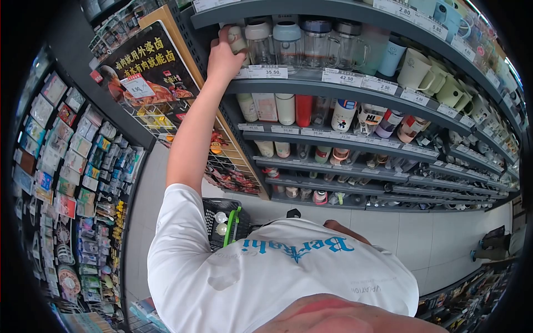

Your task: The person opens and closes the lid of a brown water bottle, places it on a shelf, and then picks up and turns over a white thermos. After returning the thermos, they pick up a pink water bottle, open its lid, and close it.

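Grey shelving (311,87) across the upper right, several tiers deep, curving away to the right; price tags (266,72) clipped along each front edge. Pale tiled floor (422,238) below, running between the shelving and a rack of small packaged goods (66,166) on the left. Dark poster with yellow characters (145,66) tilted beside the shelving's left end, above a wire display. White T-shirt with blue lettering (277,272) filling the lower middle. Bare left arm (191,133) stretched upward from the sleeve to the top visible tier. Black shopping basket with green handle (225,222) low behind the shoulder, two pale round items inside. Row of clear bottles and jars (302,44) standing upright on that top tier, mugs (413,69) further right; slimmer flasks and tumblers (286,108) on the tier beneath. Left hand (222,55) closed around a small pale bottle (237,40) at the row's left end, fingers wrapped over its side, bottle at the shelf's front edge, just beside a clear lidded bottle (259,44); lifted or resting, cannot tell. Right hand out of sight; only a strip of right forearm (347,232) showing behind the shirt.
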Tool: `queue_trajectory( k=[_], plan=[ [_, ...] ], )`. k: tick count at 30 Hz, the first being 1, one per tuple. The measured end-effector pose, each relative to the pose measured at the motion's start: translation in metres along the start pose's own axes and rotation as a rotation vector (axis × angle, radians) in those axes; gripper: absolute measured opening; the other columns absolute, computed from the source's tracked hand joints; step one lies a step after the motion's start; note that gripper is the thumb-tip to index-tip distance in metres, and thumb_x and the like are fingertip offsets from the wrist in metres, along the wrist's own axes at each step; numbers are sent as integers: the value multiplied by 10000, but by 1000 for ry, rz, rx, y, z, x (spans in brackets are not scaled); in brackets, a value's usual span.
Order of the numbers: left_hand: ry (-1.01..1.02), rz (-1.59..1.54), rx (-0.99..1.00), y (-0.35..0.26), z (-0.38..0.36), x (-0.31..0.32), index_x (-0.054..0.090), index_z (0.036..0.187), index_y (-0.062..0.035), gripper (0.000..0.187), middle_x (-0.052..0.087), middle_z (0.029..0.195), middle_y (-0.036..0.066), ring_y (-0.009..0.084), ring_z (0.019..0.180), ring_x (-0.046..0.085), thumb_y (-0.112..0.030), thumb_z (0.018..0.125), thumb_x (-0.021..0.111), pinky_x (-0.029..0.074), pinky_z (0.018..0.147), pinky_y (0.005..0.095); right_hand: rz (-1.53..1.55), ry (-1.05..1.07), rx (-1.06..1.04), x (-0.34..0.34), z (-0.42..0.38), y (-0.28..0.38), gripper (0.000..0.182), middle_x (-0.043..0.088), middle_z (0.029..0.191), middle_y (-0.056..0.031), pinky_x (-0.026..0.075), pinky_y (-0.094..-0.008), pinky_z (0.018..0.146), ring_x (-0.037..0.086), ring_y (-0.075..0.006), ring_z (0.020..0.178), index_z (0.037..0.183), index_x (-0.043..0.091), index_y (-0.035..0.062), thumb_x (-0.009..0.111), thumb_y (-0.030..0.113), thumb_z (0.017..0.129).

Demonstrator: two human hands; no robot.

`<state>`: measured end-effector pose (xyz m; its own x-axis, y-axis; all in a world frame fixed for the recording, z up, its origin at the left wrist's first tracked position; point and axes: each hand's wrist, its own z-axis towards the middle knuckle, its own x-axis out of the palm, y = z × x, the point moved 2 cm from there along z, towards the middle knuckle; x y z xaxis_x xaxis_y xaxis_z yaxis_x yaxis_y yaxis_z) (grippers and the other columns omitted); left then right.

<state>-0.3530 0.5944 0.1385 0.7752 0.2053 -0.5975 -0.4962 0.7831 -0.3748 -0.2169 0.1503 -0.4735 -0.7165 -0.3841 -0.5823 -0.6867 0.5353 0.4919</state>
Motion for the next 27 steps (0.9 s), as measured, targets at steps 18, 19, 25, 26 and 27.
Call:
queue_trajectory(
  k=[18, 19, 25, 26, 27],
  plan=[
    [-461, -177, 577, 9, -38, -7, 334, 1279, -177, 743, 402, 1273, 236, 432, 1112, 511, -9, 722, 796, 510, 866, 449, -33, 28, -7, 3, 12, 4, 437, 678, 690, -164, 555, -389, 650, 691, -271, 633, 726, 698, 9, 477, 370, 837],
    [-480, -185, 628, 8, -40, -9, 340, 1274, -179, 741, 401, 1276, 241, 430, 1113, 511, -4, 719, 798, 515, 858, 449, -30, 42, 23, 1, 8, 8, 440, 678, 690, -163, 558, -386, 647, 692, -266, 634, 726, 699, 5, 478, 368, 840],
    [-593, -223, 764, -11, -62, -41, 348, 1235, -199, 748, 398, 1286, 240, 443, 1159, 541, 24, 700, 820, 533, 888, 493, -80, 110, 66, -2, 9, 15, 443, 685, 702, -151, 568, -370, 637, 699, -249, 646, 750, 702, -1, 482, 367, 861],
    [-586, -228, 763, -16, -69, -48, 348, 1235, -199, 748, 398, 1286, 240, 443, 1159, 541, 24, 700, 820, 533, 888, 493, -116, 133, 51, 1, 11, 13, 443, 688, 706, -146, 569, -364, 635, 701, -247, 649, 759, 703, -1, 482, 368, 868],
    [-648, -233, 788, -19, -77, -56, 327, 1245, -201, 771, 388, 1286, 241, 457, 1149, 542, 18, 699, 825, 540, 880, 521, -108, 138, 54, -1, 6, 17, 443, 688, 706, -146, 569, -364, 635, 701, -247, 649, 759, 703, -1, 482, 368, 868]
  ],
)
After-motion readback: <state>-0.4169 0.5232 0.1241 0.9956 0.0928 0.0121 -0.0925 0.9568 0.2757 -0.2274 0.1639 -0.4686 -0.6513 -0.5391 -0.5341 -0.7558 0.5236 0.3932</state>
